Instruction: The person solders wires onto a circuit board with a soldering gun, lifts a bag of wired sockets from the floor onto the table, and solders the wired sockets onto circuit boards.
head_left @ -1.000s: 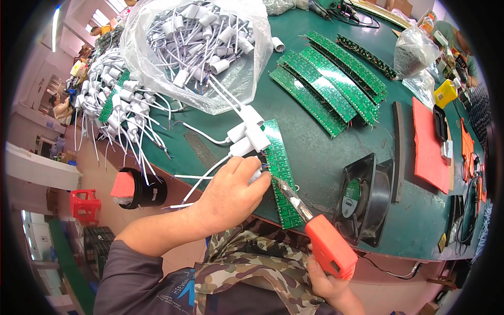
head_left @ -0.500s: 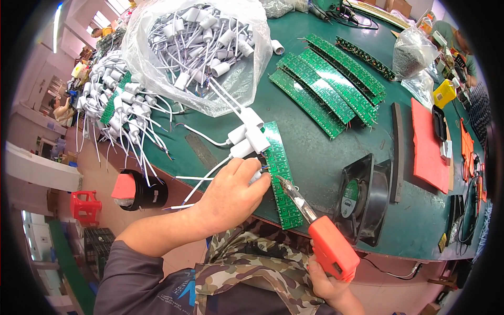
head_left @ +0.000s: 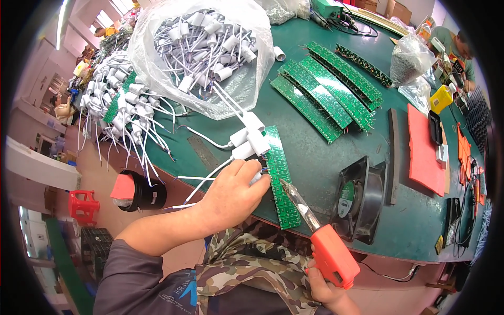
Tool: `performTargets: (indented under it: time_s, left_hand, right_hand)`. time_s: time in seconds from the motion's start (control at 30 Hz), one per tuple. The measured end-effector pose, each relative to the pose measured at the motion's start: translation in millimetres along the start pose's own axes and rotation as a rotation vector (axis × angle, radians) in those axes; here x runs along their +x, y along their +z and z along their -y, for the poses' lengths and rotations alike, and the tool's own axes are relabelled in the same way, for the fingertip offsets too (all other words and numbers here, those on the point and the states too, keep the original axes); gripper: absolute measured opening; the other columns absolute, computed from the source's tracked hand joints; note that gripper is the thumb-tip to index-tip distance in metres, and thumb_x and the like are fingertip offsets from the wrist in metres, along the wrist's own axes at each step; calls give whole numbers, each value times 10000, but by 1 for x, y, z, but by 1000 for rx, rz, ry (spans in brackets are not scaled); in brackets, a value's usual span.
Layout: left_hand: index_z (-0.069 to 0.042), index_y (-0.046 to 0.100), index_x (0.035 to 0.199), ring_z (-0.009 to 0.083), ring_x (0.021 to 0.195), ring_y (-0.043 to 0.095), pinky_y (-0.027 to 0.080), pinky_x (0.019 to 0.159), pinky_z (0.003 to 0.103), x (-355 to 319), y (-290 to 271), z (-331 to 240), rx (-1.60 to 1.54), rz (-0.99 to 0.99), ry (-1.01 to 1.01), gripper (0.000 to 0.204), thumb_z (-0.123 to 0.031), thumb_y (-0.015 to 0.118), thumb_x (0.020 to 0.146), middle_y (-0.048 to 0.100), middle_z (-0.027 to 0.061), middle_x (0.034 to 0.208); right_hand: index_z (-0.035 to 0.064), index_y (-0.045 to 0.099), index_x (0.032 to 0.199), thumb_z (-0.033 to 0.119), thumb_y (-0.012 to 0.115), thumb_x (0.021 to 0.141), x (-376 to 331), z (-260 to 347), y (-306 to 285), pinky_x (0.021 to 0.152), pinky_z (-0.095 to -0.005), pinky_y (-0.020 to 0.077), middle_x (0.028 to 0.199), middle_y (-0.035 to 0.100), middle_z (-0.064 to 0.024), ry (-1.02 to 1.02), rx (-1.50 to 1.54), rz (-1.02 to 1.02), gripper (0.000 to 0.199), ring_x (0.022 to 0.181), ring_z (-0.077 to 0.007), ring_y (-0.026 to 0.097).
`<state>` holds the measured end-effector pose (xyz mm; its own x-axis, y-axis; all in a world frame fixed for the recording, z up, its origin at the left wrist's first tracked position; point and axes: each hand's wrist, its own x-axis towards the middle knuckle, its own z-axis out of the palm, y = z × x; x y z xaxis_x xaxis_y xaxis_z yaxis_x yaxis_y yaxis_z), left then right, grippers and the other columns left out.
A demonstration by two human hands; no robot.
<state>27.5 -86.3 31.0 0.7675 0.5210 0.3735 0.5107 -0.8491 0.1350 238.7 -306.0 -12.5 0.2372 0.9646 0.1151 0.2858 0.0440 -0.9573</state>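
My left hand (head_left: pixel 227 191) is closed, its fingertips pinching a white plastic cap with wires (head_left: pixel 256 177) at the left edge of a green circuit board strip (head_left: pixel 283 197). Thin dark wires reach from the cap to the board. Farther up that edge lie several more white caps (head_left: pixel 257 142), their white cables trailing left. A soldering iron (head_left: pixel 333 257) with a red, gun-like handle is gripped in my right hand (head_left: pixel 323 287). Its metal tip points up and left, over the middle of the strip; whether it touches cannot be told.
A clear plastic bag (head_left: pixel 205 105) full of white caps stands beyond my left hand. More capped cables (head_left: pixel 126 100) hang over the table's left edge. Stacked circuit boards (head_left: pixel 320 97) lie farther back. A black fan (head_left: pixel 362 199) and a red foam sheet (head_left: pixel 422 152) are to the right.
The soldering iron's tip has moved slightly right and down, off the wires by my left fingertips. My left hand keeps its hold on the cap. The whole view has shifted a little.
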Motion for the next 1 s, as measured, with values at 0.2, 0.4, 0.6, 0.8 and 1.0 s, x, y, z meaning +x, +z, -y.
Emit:
performTargets:
  time_s: [0.2,0.4,0.6,0.8,1.0]
  left_hand:
    - [-33,664,997,288,864,570,493,742,403,-3,3,2,35,-46,8,270,-73,669,730,556,121,979]
    - [-50,658,1035,275,851,573,491,730,395,-10,4,3,49,-102,-8,310,-107,713,736,553,110,960]
    - [-9,585,1195,297,846,589,500,736,400,-29,-14,5,23,60,-72,531,-158,793,730,565,123,965]
    - [10,595,1185,279,803,590,495,707,393,-29,-15,4,51,47,-64,529,-174,800,734,566,104,910]
    - [-22,669,972,198,811,568,447,678,353,4,-42,7,282,59,162,248,-151,644,762,533,35,840]
  right_hand:
    - [-33,644,1114,67,701,809,0,0,-4,706,-322,545,916,685,-97,-85,35,37,326,761,-211,659]
    - [-73,572,1304,68,659,902,-18,-3,-2,754,-306,540,1049,678,-120,73,233,-15,435,836,-167,646]
    - [-75,572,1303,65,634,878,-25,-9,-8,762,-313,534,1013,672,-116,73,199,-17,452,836,-170,638]
    - [-30,580,1332,-28,608,936,-12,6,-5,794,-304,501,1017,653,-66,-64,50,41,397,862,-172,620]
    - [-48,532,1374,-54,581,924,-17,9,-15,715,-278,478,918,629,-53,30,178,143,453,759,-132,582]
